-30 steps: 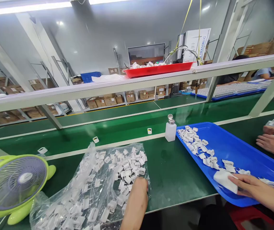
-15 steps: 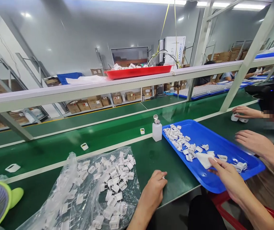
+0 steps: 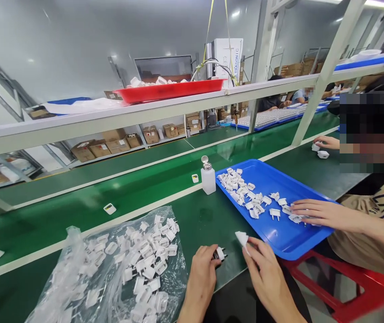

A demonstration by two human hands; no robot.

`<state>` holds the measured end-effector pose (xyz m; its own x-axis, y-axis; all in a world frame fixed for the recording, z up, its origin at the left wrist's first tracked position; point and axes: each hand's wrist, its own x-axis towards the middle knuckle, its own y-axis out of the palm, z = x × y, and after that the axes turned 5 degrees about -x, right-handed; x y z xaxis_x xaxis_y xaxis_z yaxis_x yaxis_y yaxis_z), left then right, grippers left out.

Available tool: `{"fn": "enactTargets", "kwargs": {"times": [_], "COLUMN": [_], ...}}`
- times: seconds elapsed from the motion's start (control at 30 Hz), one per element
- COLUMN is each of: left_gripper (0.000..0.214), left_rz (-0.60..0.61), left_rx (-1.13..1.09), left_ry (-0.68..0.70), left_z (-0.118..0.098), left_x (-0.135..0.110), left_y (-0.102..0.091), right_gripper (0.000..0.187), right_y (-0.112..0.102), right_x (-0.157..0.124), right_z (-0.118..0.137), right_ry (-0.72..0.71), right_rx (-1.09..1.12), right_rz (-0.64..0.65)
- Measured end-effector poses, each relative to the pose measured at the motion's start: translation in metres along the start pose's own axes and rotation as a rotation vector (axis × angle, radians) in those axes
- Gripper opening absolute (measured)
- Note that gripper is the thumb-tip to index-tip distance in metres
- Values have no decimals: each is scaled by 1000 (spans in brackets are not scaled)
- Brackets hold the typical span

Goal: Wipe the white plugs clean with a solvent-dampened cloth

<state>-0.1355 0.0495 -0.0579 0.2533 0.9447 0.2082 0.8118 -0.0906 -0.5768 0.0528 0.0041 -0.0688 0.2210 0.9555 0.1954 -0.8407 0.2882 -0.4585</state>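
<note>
Near the table's front edge my left hand [image 3: 203, 273] is closed on a white plug housing [image 3: 219, 254] whose two metal pins point right. My right hand [image 3: 266, 271], a little to the right, pinches a folded white cloth [image 3: 241, 238] with its tip pointing up and left. The cloth and the plug housing are apart. Left of my hands, many similar plug housings [image 3: 148, 253] lie on a clear plastic bag [image 3: 174, 282]. To the right, a blue tray [image 3: 275, 240] holds more white plug housings [image 3: 254, 202].
A white pump bottle [image 3: 208, 179] stands beside the tray. A co-worker's hand [image 3: 326, 213] reaches into the tray from the right; the other [image 3: 328, 142] is at white parts farther back. A few white casings [image 3: 110, 208] lie on the green belt. Overhead, a shelf carries a red tray [image 3: 174, 91].
My right hand has moved left with the cloth, from over the blue tray to beside my left hand. A plug housing now shows in my left hand. The co-worker's near hand has entered the tray.
</note>
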Motion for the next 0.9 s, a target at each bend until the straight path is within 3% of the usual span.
{"fn": "enactTargets", "kwargs": {"times": [0.13, 0.23, 0.43, 0.57, 0.73, 0.9], "left_gripper": [46, 46, 48, 46, 46, 48], "left_rz": [31, 30, 12, -61, -82, -76], "left_rx": [-12, -26, -37, -14, -2, -1], "left_ry": [19, 34, 54, 52, 77, 64], "left_z": [8, 12, 9, 12, 18, 9], "left_x": [-5, -6, -5, -7, -9, -10], "left_y": [-2, 1, 4, 10, 15, 10], "right_gripper": [39, 46, 33, 29, 33, 38], "right_y": [20, 26, 17, 17, 18, 3], "right_x": [-18, -23, 3, 16, 2, -23], "right_z": [-9, -9, 14, 24, 12, 3], "right_ry": [-301, -441, -387, -364, -419, -440], "right_rx": [-152, -266, -220, -210, -214, -172], "right_rz": [203, 263, 409, 415, 392, 401]}}
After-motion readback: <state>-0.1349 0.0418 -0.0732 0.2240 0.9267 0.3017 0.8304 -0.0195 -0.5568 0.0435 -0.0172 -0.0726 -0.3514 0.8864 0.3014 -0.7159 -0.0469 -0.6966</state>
